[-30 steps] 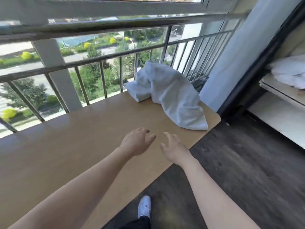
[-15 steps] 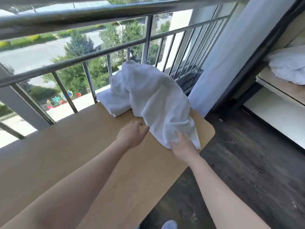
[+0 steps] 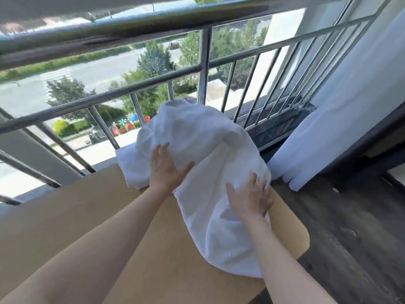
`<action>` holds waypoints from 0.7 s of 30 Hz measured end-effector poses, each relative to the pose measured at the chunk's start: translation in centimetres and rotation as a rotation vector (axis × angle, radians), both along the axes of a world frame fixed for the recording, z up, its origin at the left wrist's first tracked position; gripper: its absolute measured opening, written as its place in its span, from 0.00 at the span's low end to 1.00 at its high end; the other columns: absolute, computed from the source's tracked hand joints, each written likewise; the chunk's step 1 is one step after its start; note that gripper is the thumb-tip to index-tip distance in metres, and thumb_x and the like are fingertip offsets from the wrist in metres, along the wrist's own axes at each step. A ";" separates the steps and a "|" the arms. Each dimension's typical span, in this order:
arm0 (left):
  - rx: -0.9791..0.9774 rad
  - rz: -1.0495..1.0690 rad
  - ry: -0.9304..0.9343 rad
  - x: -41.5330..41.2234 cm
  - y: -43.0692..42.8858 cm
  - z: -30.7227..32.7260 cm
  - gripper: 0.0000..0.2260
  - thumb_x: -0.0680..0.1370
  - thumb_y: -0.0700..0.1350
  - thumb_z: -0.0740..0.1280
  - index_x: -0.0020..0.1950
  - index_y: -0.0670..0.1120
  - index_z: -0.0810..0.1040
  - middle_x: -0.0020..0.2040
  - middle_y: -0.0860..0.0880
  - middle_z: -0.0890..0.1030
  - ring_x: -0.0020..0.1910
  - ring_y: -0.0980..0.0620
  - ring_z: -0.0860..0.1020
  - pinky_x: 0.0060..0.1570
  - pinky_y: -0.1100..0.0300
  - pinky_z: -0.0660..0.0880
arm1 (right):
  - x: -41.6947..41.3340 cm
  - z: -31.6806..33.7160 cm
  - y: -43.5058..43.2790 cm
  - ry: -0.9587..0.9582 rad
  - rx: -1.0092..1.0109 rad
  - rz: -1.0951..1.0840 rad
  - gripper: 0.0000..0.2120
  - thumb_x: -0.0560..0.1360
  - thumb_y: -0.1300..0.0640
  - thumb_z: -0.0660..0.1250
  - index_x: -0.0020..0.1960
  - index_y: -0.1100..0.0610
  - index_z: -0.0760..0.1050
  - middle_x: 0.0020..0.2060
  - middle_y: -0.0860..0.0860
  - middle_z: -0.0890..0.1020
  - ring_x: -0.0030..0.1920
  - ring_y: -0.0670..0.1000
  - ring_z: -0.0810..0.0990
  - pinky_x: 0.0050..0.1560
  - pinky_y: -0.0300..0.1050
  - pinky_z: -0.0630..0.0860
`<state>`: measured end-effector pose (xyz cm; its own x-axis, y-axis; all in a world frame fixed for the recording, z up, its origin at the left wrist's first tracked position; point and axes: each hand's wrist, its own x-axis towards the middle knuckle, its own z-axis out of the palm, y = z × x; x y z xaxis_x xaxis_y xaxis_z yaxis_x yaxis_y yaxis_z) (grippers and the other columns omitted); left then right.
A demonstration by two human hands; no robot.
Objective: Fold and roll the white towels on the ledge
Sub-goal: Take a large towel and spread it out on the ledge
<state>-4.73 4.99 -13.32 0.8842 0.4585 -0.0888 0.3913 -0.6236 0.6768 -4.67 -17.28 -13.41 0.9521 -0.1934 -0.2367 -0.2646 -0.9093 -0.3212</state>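
Note:
A crumpled white towel [image 3: 203,150] lies in a heap at the right end of the tan wooden ledge [image 3: 92,216], reaching down toward the front edge. A second white towel [image 3: 131,167], folded flat, lies under and to the left of it by the railing. My left hand [image 3: 165,170] rests flat on the heap's left side, fingers apart. My right hand [image 3: 249,199] presses flat on the heap's right side near the ledge's rounded corner. Neither hand pinches the cloth.
A metal railing [image 3: 153,84] runs along the ledge's far side, with a street and trees below. A pale curtain [image 3: 341,119] hangs to the right. Dark wooden floor [image 3: 350,238] lies right of the ledge.
Both hands moved forward from the bare ledge onto the crumpled towel. The view has come closer to the towels and the railing.

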 end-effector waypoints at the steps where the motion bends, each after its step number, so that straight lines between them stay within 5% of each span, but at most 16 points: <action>1: -0.011 0.057 0.006 1.0 -0.1 -0.5 0.46 0.72 0.62 0.74 0.80 0.44 0.55 0.78 0.45 0.57 0.79 0.48 0.52 0.76 0.53 0.53 | 1.5 -0.6 -0.1 0.016 0.004 -0.001 0.39 0.76 0.34 0.60 0.77 0.54 0.54 0.72 0.58 0.62 0.67 0.63 0.66 0.64 0.60 0.66; 6: -0.050 0.364 -0.094 4.1 -2.2 -3.0 0.48 0.67 0.64 0.77 0.76 0.45 0.57 0.70 0.46 0.61 0.74 0.48 0.58 0.75 0.47 0.60 | 6.3 -4.2 0.4 0.084 -0.039 0.013 0.39 0.73 0.30 0.58 0.76 0.50 0.54 0.68 0.59 0.61 0.62 0.64 0.67 0.63 0.60 0.66; 9: -0.058 0.457 -0.150 4.8 -2.8 -4.4 0.45 0.65 0.61 0.79 0.72 0.47 0.60 0.68 0.47 0.62 0.73 0.47 0.60 0.74 0.49 0.60 | 6.3 -6.1 1.1 -0.054 -0.070 0.002 0.35 0.71 0.29 0.59 0.70 0.50 0.63 0.64 0.58 0.66 0.58 0.62 0.67 0.60 0.60 0.68; 14: -0.046 0.471 -0.104 5.3 -2.7 -5.2 0.41 0.64 0.65 0.77 0.66 0.52 0.60 0.64 0.50 0.63 0.67 0.46 0.66 0.61 0.53 0.64 | 6.1 -7.2 1.1 -0.286 -0.001 -0.005 0.27 0.70 0.31 0.65 0.57 0.51 0.70 0.50 0.56 0.74 0.50 0.58 0.71 0.52 0.55 0.67; 21: -0.010 0.445 -0.105 4.7 -3.3 -3.0 0.34 0.64 0.63 0.78 0.59 0.56 0.62 0.57 0.57 0.64 0.53 0.54 0.69 0.52 0.57 0.65 | 6.2 -6.6 0.4 -0.355 0.147 0.020 0.14 0.77 0.43 0.68 0.51 0.54 0.72 0.46 0.56 0.75 0.46 0.60 0.74 0.49 0.55 0.69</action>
<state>-0.01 1.65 -16.32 0.6063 0.7951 -0.0159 0.5486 -0.4036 0.7322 1.52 -16.85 -20.00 0.9831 -0.1624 0.0843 -0.0962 -0.8507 -0.5167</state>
